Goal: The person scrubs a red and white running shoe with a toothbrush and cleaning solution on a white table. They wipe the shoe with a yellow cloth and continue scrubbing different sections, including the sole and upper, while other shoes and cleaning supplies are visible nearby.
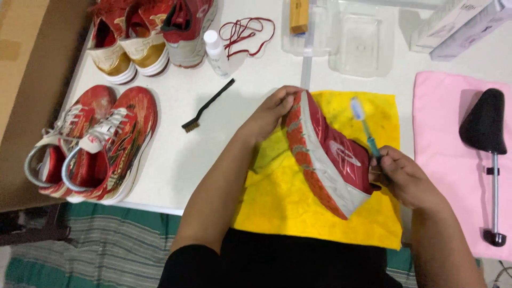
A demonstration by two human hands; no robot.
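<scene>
White desk (176,154) seen from above, spread with a yellow cloth (298,208) in the middle and a pink towel (448,160) to the right. Left hand (269,114) closed around the toe end of a red sneaker (328,154), tilted on its side above the yellow cloth, sole turned toward the left. Right hand (400,173) at the heel end, grip closed on a blue toothbrush (365,125), bristles raised up, possibly just clear of the shoe. Black shoe tree (488,138) lying on the pink towel. Pair of red laced sneakers (90,144) at far left, small black brush (205,106) between them and the left hand. Red laces (248,32) and white bottle (216,50) farther back.
</scene>
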